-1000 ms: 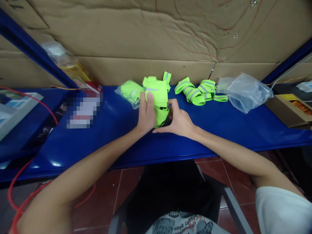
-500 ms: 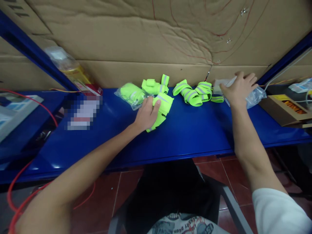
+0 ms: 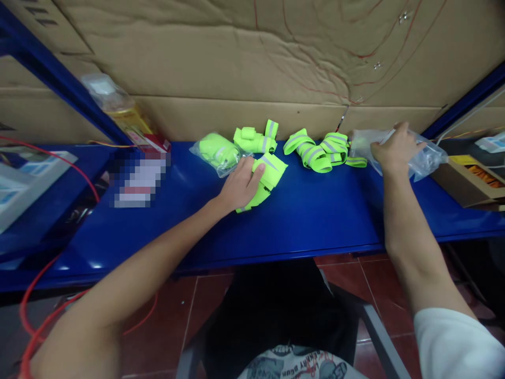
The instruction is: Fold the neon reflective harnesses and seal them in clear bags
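Observation:
My left hand [image 3: 240, 185] is closed on a folded neon-yellow reflective strap [image 3: 271, 171], its thumb across the grey stripe. My right hand [image 3: 396, 148] is closed on a clear plastic bag [image 3: 426, 158] at the right, though its fingertips are partly hidden. Close behind my left hand lies a bagged yellow bundle [image 3: 216, 151]. Beside that bundle, against the cardboard, sits a rolled reflective strap [image 3: 254, 141]. Two more loosely coiled straps, one at centre [image 3: 310, 152] and another to its right [image 3: 335, 147], lie between my hands.
A blue shelf [image 3: 300, 221] carries everything, backed by a cardboard wall [image 3: 197, 63]. On the left stand a bottle of yellow liquid [image 3: 122, 113] and a blurred-out item [image 3: 140, 181]. An open cardboard box [image 3: 469, 181] sits at the right. Red tubing [image 3: 29, 305] hangs at lower left.
My right hand has gone from spread fingers over the plastic bag to gripping it, and the bag has bunched up and shifted slightly. My left hand keeps its hold on the strap.

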{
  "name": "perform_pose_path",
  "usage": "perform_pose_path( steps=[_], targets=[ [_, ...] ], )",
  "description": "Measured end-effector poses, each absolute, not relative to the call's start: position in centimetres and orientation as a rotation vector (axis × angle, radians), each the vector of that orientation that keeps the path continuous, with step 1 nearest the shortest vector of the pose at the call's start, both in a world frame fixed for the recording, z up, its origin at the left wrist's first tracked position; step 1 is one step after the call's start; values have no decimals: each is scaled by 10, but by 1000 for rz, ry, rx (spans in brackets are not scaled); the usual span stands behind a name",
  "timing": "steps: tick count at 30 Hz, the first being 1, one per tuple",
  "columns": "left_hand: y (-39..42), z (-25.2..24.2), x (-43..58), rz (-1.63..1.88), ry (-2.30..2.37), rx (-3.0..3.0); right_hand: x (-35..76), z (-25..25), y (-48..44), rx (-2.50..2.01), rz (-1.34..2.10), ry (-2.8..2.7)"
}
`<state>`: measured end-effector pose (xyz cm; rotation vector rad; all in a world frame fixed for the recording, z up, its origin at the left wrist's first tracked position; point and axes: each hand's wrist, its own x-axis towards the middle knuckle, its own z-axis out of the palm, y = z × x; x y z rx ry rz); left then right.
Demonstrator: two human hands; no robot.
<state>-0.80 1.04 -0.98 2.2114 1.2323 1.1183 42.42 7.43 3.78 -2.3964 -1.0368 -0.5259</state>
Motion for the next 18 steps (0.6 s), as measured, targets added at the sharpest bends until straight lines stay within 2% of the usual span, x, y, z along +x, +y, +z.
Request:
perform_pose_path(
  steps=[6, 11, 14, 18],
  targets=[
    [13, -11, -9, 1087, 1237, 2215, 425, 50, 74, -2297, -543, -1089],
    [9, -5, -7, 1004, 1207, 2350, 380, 74, 38, -1602, -860, -1427],
    [8, -4, -5, 1019, 1155, 2388, 330, 66, 17, -1234, -639, -1797],
    [8, -5, -6, 1023, 1126, 2380, 271, 38, 8, -1012, -324, -2089]
  ],
)
